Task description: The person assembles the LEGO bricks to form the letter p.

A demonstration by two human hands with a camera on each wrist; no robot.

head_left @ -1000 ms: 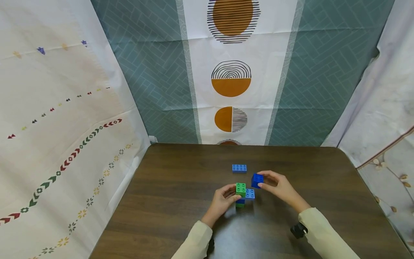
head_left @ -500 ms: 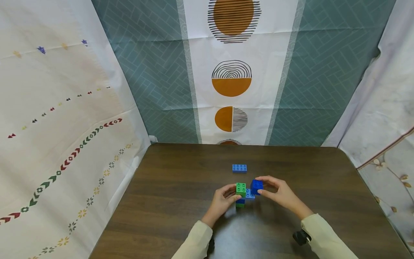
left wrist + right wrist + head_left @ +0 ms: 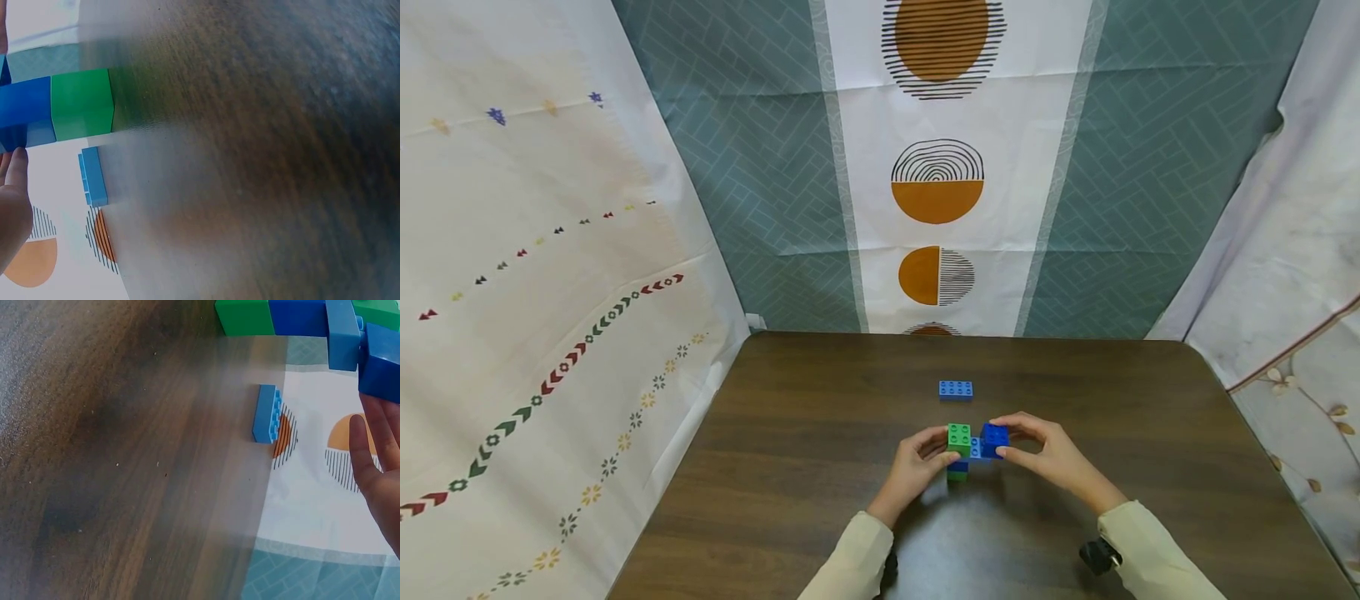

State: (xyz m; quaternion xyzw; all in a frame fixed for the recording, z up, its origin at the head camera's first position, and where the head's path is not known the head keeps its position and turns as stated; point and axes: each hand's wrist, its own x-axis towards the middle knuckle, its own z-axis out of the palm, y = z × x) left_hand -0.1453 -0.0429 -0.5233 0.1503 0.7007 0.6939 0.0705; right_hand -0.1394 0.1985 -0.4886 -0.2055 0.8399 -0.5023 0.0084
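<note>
A stack of toy building bricks stands on the table: a green brick [image 3: 245, 317] at the bottom, a dark blue brick [image 3: 299, 317] over it, a light blue brick [image 3: 342, 337] jutting out to the right, and another green brick [image 3: 958, 439] on top. My left hand [image 3: 916, 467] grips the stack by its left side near the top. Between thumb and fingers, my right hand [image 3: 1051, 454] holds a second dark blue brick [image 3: 995, 440] over the jutting end of the light blue one. Whether these two are pressed together I cannot tell.
Behind the stack, a loose light blue brick [image 3: 956, 391] lies on the brown wooden table [image 3: 820, 400]. A patterned curtain [image 3: 760, 167] hangs along the table's far edge, and white cloths [image 3: 535, 250] hang at the sides.
My right hand has brought the dark blue brick nearer to me, onto or just above the light blue brick's free end. The left hand has stayed in place on the stack.
</note>
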